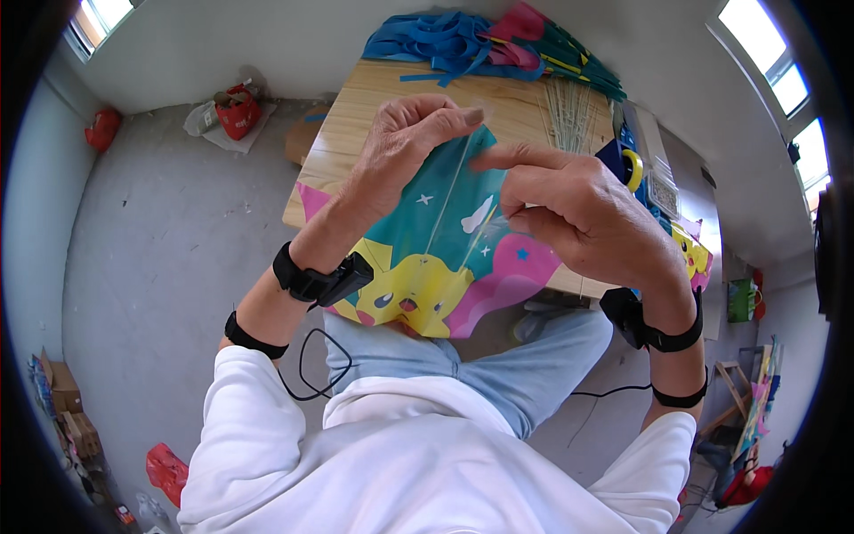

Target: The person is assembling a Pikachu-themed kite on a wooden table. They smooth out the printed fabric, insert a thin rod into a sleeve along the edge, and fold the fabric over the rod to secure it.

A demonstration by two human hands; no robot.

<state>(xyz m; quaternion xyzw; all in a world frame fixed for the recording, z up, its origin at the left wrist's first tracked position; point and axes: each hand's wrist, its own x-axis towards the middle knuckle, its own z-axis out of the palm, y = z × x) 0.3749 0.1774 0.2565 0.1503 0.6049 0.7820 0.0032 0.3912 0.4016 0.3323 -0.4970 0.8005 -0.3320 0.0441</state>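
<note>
A kite sheet hangs in front of me over the near table edge, teal above, with a yellow cartoon face and pink parts below. A thin pale rod runs down its middle. My left hand is closed at the kite's narrow top end, pinching it between thumb and fingers. Over the kite's upper right edge is my right hand. Its forefinger stretches toward the top end; the other fingers curl in by a thin pale line on the sheet. What these curled fingers hold, if anything, is hidden.
On the wooden table lie blue ribbons, folded teal and pink kites and a bundle of thin rods. A yellow tape roll stands at the right. Red bags sit on the floor.
</note>
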